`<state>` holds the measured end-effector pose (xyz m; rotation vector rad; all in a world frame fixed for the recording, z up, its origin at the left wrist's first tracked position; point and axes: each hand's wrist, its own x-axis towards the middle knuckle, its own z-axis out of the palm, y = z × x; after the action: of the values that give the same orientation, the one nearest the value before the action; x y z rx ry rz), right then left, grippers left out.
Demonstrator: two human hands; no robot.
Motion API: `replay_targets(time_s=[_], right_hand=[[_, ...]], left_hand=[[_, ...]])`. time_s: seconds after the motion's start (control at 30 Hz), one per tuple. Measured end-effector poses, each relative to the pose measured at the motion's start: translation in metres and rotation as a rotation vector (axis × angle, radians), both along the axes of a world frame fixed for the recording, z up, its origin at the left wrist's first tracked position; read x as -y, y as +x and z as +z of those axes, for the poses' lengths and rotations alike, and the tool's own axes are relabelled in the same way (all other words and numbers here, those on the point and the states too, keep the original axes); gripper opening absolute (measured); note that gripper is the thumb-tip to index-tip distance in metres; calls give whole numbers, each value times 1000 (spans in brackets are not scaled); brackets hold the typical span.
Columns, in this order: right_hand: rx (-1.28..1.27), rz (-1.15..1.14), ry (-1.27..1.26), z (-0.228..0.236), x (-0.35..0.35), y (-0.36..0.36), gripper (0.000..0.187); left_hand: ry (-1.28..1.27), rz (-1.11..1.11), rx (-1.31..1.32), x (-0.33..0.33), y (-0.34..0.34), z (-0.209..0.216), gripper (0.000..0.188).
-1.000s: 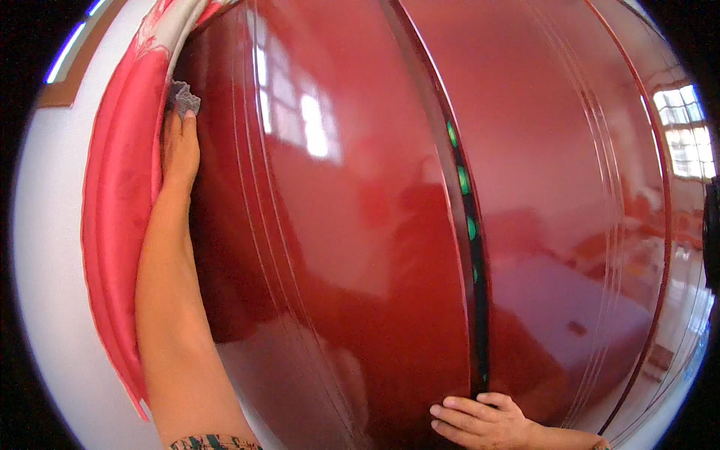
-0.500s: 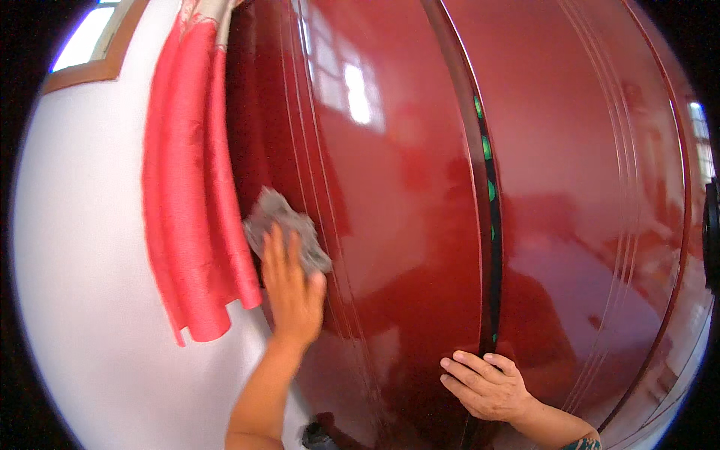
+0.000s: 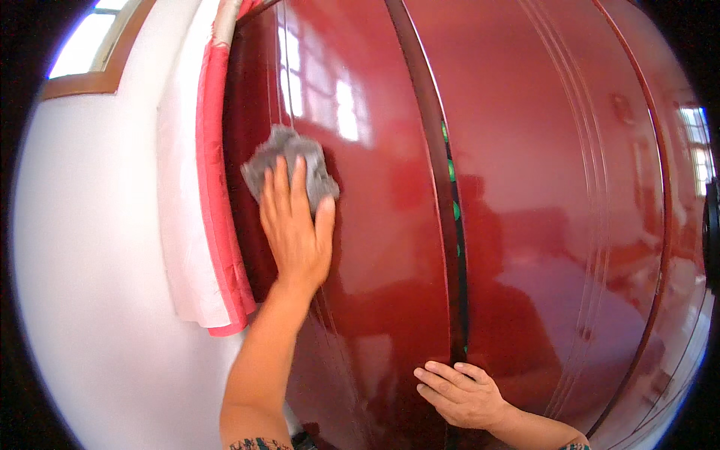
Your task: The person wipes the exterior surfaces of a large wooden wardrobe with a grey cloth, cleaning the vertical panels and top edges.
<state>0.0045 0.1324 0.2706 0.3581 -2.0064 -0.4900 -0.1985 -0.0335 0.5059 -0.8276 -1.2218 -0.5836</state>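
Observation:
My left hand (image 3: 297, 232) presses a crumpled grey cloth (image 3: 291, 166) against the left door (image 3: 382, 247) of a glossy dark red wardrobe. Its fingers stretch up over the cloth, and the thumb lies to the right. Lower down, my right hand (image 3: 465, 396) rests on the wardrobe across a dark vertical strip (image 3: 459, 285) with green spots. Those fingers point left and lie fairly flat on the surface, with nothing visible in them. Close to the cloth, a red curtain (image 3: 212, 172) with a pale pink side hangs at the wardrobe's left edge.
A white wall (image 3: 90, 262) stands on the left, with a wood-framed window (image 3: 97, 49) at its upper corner. The right door (image 3: 540, 225) mirrors the room. Something dark (image 3: 303, 441), partly hidden, is low beside my left forearm.
My left hand and the cloth have moved up the left door. The curtain has swung narrower, showing its pale side. The view has shifted, so the doors appear further left.

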Motion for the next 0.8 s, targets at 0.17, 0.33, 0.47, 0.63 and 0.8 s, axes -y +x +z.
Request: replay_targets(time_s=[0.17,0.33,0.47,0.63,0.8], right_hand=[[18,44,21,-1,-2,-2,25],[67,74,12,-3,3,-3,29],[74,199,-77,-6,12,-1,30],[164,239,-90,-11,14,5,34],[263,250,-85,-18,16,10,37]], left_hand=[[166,1,-112,-12,-21,97,58],[205,44,28,-12,-31,151,64],[194,65,88,-7,-45,182,67],[188,111,102,-2,-59,219,69],[187,142,169,-2,-75,254,72]])
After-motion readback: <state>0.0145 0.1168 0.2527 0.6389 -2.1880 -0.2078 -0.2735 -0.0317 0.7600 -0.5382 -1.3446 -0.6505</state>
